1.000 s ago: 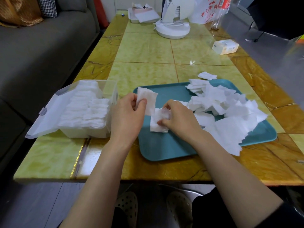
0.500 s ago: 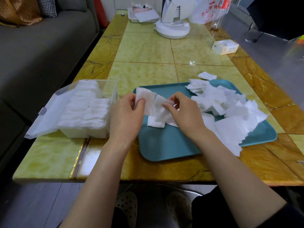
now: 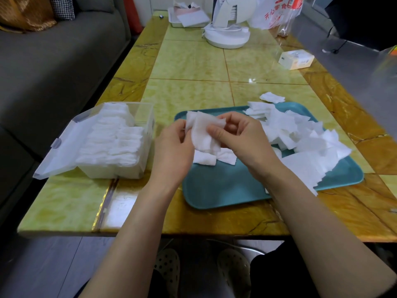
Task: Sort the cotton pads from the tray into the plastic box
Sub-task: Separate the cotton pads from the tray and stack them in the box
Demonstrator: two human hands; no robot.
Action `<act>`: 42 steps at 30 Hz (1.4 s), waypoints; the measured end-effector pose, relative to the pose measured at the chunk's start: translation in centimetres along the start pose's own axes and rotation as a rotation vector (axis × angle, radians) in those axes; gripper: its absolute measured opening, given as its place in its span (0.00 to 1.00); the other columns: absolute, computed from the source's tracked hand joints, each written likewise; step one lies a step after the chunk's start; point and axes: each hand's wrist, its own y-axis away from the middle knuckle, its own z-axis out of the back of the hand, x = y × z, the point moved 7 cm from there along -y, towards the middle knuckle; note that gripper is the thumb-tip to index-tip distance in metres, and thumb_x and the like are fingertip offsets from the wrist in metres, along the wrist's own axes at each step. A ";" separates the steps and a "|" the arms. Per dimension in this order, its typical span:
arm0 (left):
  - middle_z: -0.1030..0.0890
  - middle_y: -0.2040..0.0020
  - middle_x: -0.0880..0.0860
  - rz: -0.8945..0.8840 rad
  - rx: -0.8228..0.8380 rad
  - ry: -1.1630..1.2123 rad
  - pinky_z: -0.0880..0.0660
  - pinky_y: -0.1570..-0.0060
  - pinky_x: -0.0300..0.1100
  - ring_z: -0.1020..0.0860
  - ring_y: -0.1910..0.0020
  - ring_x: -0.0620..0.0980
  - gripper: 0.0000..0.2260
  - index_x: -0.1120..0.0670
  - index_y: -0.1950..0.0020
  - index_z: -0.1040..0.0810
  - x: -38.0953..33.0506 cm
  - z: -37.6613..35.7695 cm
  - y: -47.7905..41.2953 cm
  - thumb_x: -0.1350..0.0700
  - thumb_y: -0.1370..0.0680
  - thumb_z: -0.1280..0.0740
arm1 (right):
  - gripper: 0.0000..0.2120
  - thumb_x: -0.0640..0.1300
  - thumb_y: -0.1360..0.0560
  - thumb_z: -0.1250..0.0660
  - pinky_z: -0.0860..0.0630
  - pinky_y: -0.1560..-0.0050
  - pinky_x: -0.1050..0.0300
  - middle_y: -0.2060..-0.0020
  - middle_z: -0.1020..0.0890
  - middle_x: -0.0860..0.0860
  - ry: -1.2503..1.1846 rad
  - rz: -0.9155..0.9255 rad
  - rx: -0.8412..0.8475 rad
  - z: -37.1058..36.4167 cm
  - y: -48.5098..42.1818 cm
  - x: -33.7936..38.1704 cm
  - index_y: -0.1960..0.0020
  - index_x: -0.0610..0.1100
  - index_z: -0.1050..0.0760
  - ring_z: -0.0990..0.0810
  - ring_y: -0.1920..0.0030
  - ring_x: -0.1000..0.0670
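Note:
A teal tray (image 3: 223,186) lies on the table with a loose heap of white cotton pads (image 3: 300,134) on its right half. Two more pads (image 3: 206,158) lie flat near its left end. Above them, my left hand (image 3: 171,151) and my right hand (image 3: 242,136) together pinch a small bunch of cotton pads (image 3: 204,132), held up off the tray. To the left stands a clear plastic box (image 3: 146,134), its lid (image 3: 55,155) hinged open toward the sofa. Rows of stacked pads fill it.
One stray pad (image 3: 271,97) lies on the table just behind the tray. Farther back stand a white fan base (image 3: 226,37), a small white carton (image 3: 296,59), a plastic bag and a white tray with papers. A grey sofa (image 3: 53,61) runs along the left.
My right hand lifted pads off the tray's left end and brought them up against the pad in my left hand. Both hands now hold the bunch together, higher than before.

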 end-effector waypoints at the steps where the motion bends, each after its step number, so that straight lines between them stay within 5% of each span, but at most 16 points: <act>1: 0.17 0.58 0.60 -0.004 0.029 0.030 0.27 0.62 0.50 0.21 0.61 0.54 0.10 0.60 0.52 0.21 -0.2 -0.4 0.1 0.55 0.21 0.37 | 0.08 0.34 0.28 0.31 0.21 0.58 0.63 0.62 0.18 0.47 0.048 0.008 -0.029 0.3 -0.1 -0.1 0.59 0.45 0.25 0.20 0.62 0.54; 5: 0.16 0.57 0.59 0.008 0.092 0.063 0.25 0.54 0.58 0.19 0.55 0.60 0.12 0.59 0.51 0.19 -0.4 -1.2 0.3 0.53 0.20 0.38 | 0.08 0.37 0.29 0.28 0.23 0.57 0.61 0.66 0.20 0.51 0.153 0.036 -0.087 0.7 -0.3 -0.5 0.61 0.47 0.24 0.22 0.63 0.56; 9: 0.18 0.53 0.61 0.055 0.094 0.096 0.26 0.47 0.60 0.20 0.53 0.58 0.25 0.62 0.50 0.20 -0.9 -1.2 0.5 0.43 0.25 0.46 | 0.08 0.37 0.30 0.27 0.26 0.62 0.66 0.70 0.22 0.55 0.157 0.039 -0.132 0.7 -0.5 -0.8 0.62 0.46 0.25 0.26 0.69 0.59; 12: 0.17 0.55 0.60 0.033 0.105 0.104 0.25 0.53 0.53 0.20 0.54 0.58 0.24 0.58 0.52 0.19 -1.2 -1.3 0.7 0.40 0.23 0.44 | 0.07 0.39 0.30 0.27 0.25 0.61 0.62 0.68 0.21 0.53 0.192 0.041 -0.132 0.8 -0.6 -0.9 0.61 0.46 0.25 0.23 0.66 0.55; 15: 0.18 0.59 0.58 -0.053 0.065 -0.010 0.30 0.62 0.44 0.22 0.61 0.52 0.10 0.58 0.52 0.20 -1.0 -0.7 0.4 0.53 0.21 0.36 | 0.07 0.37 0.27 0.31 0.23 0.63 0.62 0.64 0.20 0.51 0.144 0.062 -0.154 0.6 -0.6 -0.9 0.56 0.48 0.26 0.21 0.63 0.54; 18: 0.25 0.67 0.53 -0.034 -0.034 -0.052 0.36 0.69 0.35 0.31 0.69 0.43 0.09 0.63 0.55 0.23 -0.3 0.6 -0.1 0.58 0.21 0.36 | 0.08 0.36 0.25 0.35 0.25 0.61 0.65 0.62 0.21 0.53 0.202 0.108 -0.280 1.4 -0.6 -0.8 0.53 0.48 0.28 0.23 0.64 0.58; 21: 0.34 0.71 0.49 -0.018 -0.136 -0.114 0.39 0.73 0.36 0.38 0.72 0.44 0.10 0.61 0.62 0.29 0.0 1.8 -0.2 0.59 0.22 0.37 | 0.09 0.39 0.23 0.36 0.28 0.50 0.63 0.50 0.21 0.52 0.561 0.106 -0.198 1.0 -0.8 -2.0 0.44 0.44 0.27 0.24 0.55 0.54; 25: 0.36 0.71 0.50 -0.033 -0.166 -0.156 0.39 0.73 0.36 0.39 0.72 0.46 0.13 0.57 0.66 0.34 -0.2 2.2 -0.2 0.59 0.22 0.37 | 0.24 0.44 0.23 0.36 0.38 0.37 0.57 0.34 0.30 0.44 0.872 -0.050 0.051 -0.6 -1.2 -5.8 0.29 0.41 0.38 0.31 0.36 0.45; 32: 0.36 0.70 0.51 -0.037 -0.164 -0.163 0.40 0.73 0.38 0.39 0.71 0.47 0.12 0.61 0.63 0.32 0.0 2.1 -0.2 0.59 0.22 0.37 | 0.15 0.45 0.27 0.31 0.33 0.46 0.55 0.45 0.27 0.45 0.961 -0.029 0.064 -0.8 -1.4 -5.7 0.42 0.42 0.25 0.29 0.42 0.46; 38: 0.34 0.69 0.53 -0.029 -0.180 -0.171 0.40 0.72 0.37 0.38 0.70 0.47 0.11 0.62 0.62 0.31 0.1 2.3 -0.2 0.58 0.21 0.38 | 0.06 0.44 0.25 0.34 0.30 0.53 0.53 0.54 0.20 0.48 0.847 0.062 -0.038 -0.7 -1.2 -4.4 0.51 0.43 0.24 0.24 0.52 0.48; 42: 0.35 0.70 0.50 -0.030 -0.197 -0.199 0.39 0.72 0.35 0.37 0.71 0.47 0.14 0.56 0.67 0.36 0.2 2.3 -0.2 0.58 0.21 0.38 | 0.02 0.40 0.26 0.32 0.30 0.59 0.67 0.61 0.22 0.53 0.635 0.087 -0.106 -0.2 -1.5 -3.2 0.54 0.45 0.24 0.25 0.61 0.54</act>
